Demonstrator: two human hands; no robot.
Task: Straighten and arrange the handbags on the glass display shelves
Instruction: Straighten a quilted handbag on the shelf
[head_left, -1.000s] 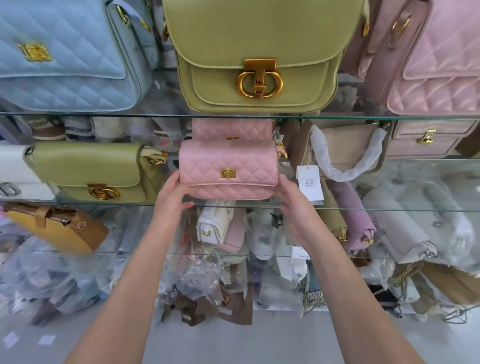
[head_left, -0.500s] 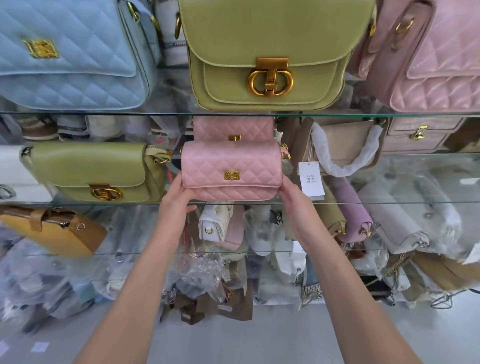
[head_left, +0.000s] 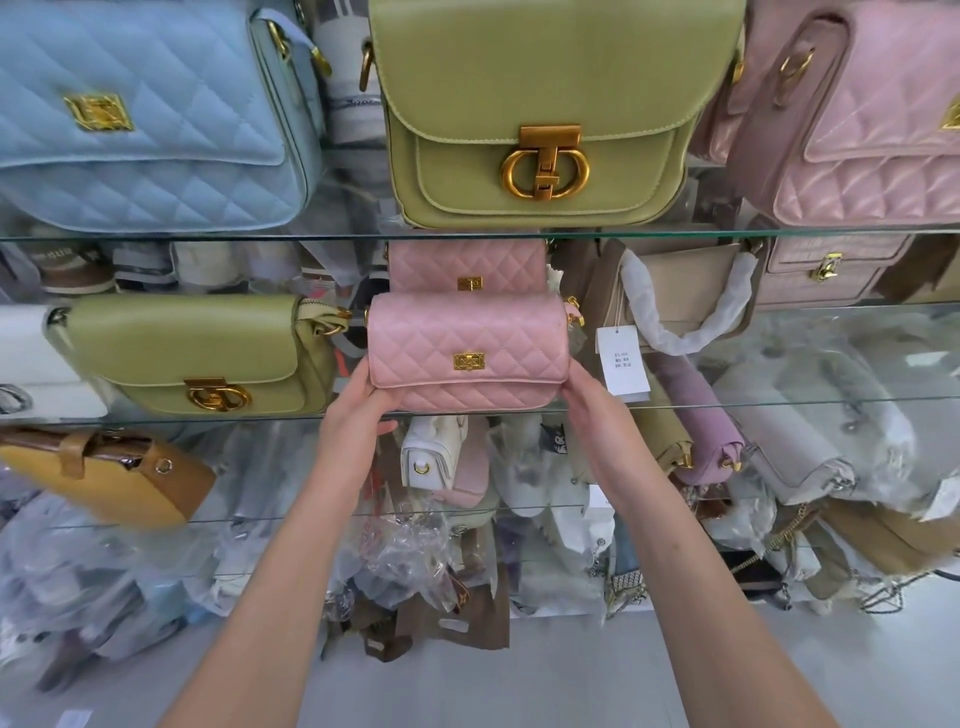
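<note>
A small pink quilted handbag with a gold clasp stands at the front of the middle glass shelf. My left hand grips its lower left corner and my right hand grips its lower right corner. A second pink quilted bag stands right behind it. To its left on the same shelf sits a green bag with a gold ring clasp. On the top shelf stand a blue quilted bag, a large green bag and a pink quilted bag.
A beige bag with wrapped handles and a white price tag stands right of the held bag. A tan bag lies on the lower left shelf. Lower shelves hold several bags in plastic wrap, among them a white one and a lilac one.
Both hands have kept hold of the pink bag's lower corners; the bag has shifted slightly, and the view has drifted a little.
</note>
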